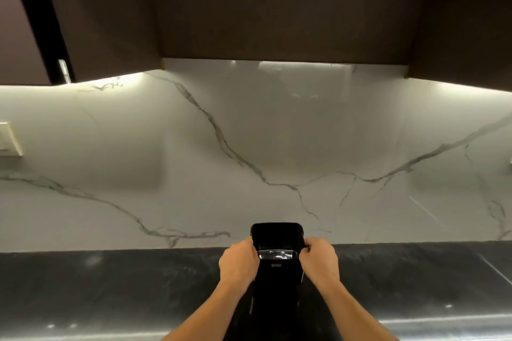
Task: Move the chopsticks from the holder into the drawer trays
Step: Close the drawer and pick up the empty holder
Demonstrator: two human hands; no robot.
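Hidden: no chopsticks can be made out, and the drawer trays lie outside the view; the holder's lower body merges into the dark table, so its base is hard to trace.
Holder (278, 246): a black, rounded-rectangular container standing on the dark table (110, 285), close to the white veined marble wall (194, 160); its mouth looks dark inside (contents cannot be told), with a shiny clear strip at the near rim.
Left hand (238, 263): grip closed on the holder's left side near the top, fingers wrapped round the edge, forearm coming up from the bottom of the view.
Right hand (318, 260): grip clasping the holder's right side at the same level, fingers curled in and knuckles outward.
Above: dark cabinets (277, 8) with a lit strip beneath.
Left edge: a pale wall switch (9, 139), partly cut off.
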